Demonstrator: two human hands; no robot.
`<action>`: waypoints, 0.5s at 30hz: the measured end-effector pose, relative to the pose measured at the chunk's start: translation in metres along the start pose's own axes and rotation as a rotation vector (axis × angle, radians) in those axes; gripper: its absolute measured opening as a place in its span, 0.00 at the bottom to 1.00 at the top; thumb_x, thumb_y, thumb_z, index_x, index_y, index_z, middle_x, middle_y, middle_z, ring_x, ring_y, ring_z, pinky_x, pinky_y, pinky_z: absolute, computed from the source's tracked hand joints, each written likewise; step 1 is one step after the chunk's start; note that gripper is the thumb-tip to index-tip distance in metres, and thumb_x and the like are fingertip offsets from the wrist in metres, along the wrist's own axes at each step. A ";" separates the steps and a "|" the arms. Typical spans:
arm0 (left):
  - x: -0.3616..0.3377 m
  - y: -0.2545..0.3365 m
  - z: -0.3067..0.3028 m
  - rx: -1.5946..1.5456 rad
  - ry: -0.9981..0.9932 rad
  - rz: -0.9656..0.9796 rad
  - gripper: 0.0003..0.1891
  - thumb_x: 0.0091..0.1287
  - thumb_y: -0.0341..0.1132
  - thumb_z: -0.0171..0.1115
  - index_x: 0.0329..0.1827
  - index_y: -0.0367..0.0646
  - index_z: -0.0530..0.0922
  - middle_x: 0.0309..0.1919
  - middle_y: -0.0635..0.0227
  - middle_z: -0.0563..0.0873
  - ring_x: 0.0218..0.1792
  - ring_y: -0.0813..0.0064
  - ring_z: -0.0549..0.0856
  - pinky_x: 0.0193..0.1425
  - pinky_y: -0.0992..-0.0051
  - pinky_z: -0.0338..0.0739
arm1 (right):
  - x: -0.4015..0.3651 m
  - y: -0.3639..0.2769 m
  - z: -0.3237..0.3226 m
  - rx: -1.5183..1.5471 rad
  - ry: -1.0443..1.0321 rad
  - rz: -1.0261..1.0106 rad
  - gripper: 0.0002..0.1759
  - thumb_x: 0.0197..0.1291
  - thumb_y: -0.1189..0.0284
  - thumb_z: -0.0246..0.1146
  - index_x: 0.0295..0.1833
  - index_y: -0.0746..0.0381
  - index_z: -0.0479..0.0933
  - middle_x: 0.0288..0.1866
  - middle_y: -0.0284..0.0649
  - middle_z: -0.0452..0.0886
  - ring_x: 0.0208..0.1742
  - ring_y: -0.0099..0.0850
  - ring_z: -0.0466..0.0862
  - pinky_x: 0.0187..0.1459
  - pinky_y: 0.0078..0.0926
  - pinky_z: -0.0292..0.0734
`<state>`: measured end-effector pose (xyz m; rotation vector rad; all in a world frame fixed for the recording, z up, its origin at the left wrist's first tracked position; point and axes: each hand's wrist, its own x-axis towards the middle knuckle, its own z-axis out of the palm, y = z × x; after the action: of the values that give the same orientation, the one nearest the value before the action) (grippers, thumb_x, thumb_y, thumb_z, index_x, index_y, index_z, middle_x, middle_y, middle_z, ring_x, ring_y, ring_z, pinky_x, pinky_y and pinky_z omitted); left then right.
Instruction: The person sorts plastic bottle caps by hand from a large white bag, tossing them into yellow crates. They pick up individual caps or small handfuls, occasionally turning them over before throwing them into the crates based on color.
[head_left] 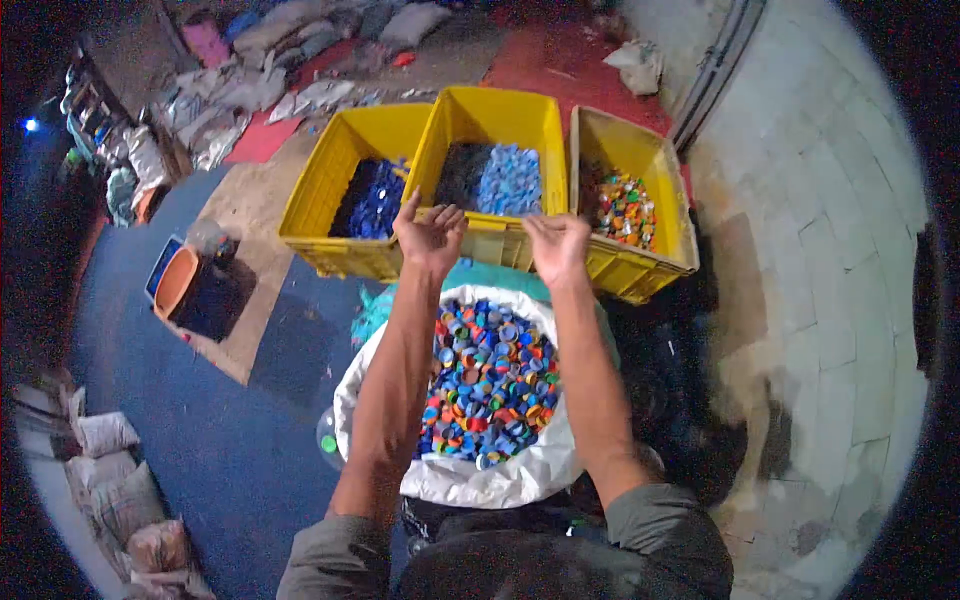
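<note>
We face the middle yellow crate (495, 241); the white sack (485, 486) stands before its near edge. There, our left hand (432, 238) curls its fingers and our right hand (560, 245) bunches its own; whether either grips, we cannot tell. Mixed caps (490, 375) fill the sack.

We can make out no readable text, label, brand, number or sign on anything in view from the head camera.
</note>
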<state>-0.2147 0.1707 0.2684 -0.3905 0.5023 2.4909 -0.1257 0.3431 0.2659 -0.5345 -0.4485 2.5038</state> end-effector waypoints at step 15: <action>-0.169 -0.052 -0.301 0.760 0.583 0.306 0.14 0.63 0.36 0.62 0.47 0.38 0.76 0.38 0.66 0.80 0.36 0.79 0.78 0.39 0.77 0.73 | -0.159 0.095 -0.249 -1.657 -0.158 -0.222 0.23 0.49 0.76 0.69 0.52 0.64 0.73 0.38 0.41 0.82 0.40 0.37 0.82 0.48 0.34 0.74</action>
<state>0.0005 0.0016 0.0512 -0.7565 1.7713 2.1933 0.0710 0.2283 0.0550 -0.7266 -2.4381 1.4227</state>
